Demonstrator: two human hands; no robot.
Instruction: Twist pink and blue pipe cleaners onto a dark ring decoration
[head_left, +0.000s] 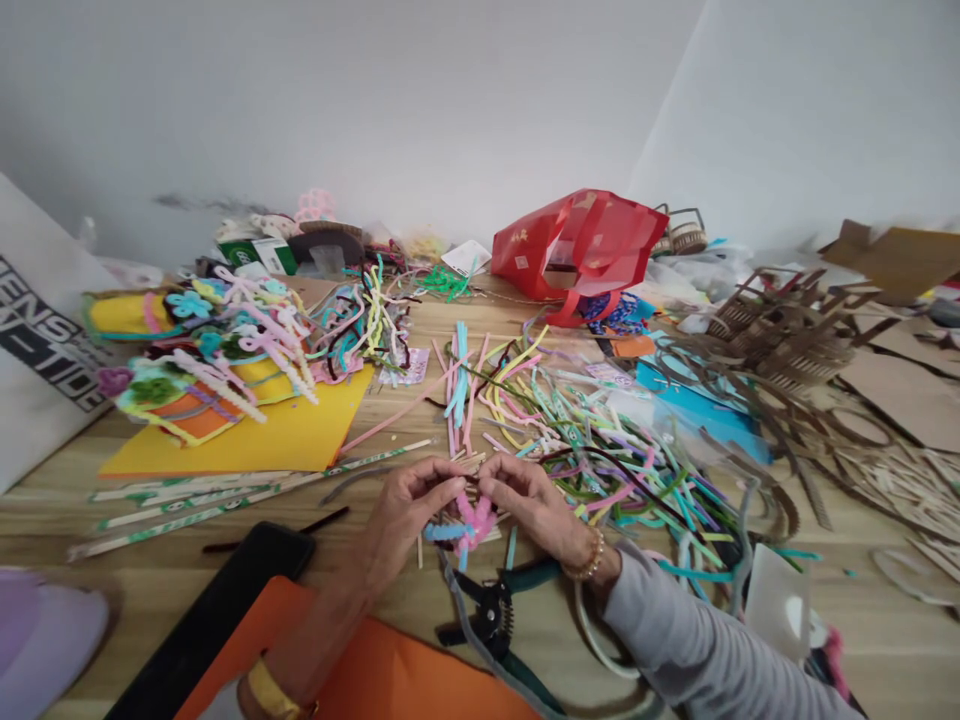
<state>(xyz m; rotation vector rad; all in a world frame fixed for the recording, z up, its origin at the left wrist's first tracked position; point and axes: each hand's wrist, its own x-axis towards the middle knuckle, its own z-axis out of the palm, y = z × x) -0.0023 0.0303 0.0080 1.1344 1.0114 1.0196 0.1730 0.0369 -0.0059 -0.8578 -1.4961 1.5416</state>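
A small looped pink pipe cleaner piece (480, 520) sits between my two hands at the front middle of the table. My left hand (409, 510) is closed, thumb and forefinger pinching at the piece's upper left. Across from it my right hand (532, 505) also pinches, at the upper right side; a beaded bracelet circles that wrist. A short light blue pipe cleaner (447, 532) sticks out to the left of the pink loops. Spring-handled cutters (491, 610) lie on the table just below my hands. The fingertips partly hide where the piece is gripped.
Loose coloured pipe cleaners (630, 450) are heaped to the right. Decorated pipe cleaner pieces rest on a yellow sheet (300, 440) at left. Nearer lie a black flat object (217, 620) and an orange sheet (420, 670). A red bag (525, 250) and woven baskets (795, 330) stand farther back.
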